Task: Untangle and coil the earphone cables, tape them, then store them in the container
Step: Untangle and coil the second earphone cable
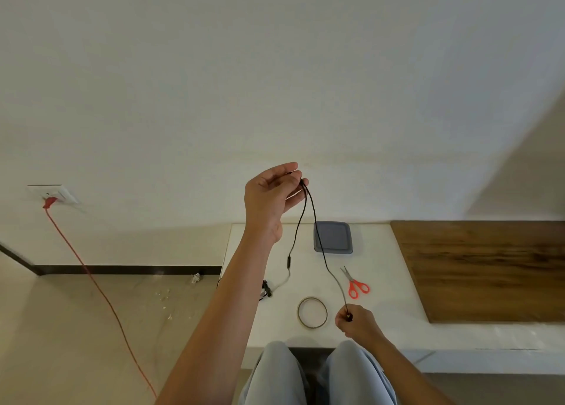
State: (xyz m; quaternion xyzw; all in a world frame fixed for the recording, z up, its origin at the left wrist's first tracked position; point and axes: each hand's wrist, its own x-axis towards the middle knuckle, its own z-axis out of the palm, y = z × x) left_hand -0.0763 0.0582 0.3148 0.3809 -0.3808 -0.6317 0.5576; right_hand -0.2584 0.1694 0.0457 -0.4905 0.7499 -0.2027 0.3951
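Observation:
My left hand [272,195] is raised high above the white table [394,285] and pinches the black earphone cable [321,252] at its fingertips. Two strands hang down from it. One strand runs down to my right hand [356,320], which pinches its end just above the table's front edge. The other strand carries a small inline remote [289,261] and trails to a tangled end [267,289] lying at the table's left edge. A grey square container [333,237] with its lid on sits at the back of the table. A ring of tape [312,312] lies flat left of my right hand.
Red-handled scissors [354,284] lie right of the hanging cable. A dark wooden board [486,267] covers the table's right part. A red cord [101,291] runs from a wall socket [55,194] across the floor on the left. My knees are below the table's front edge.

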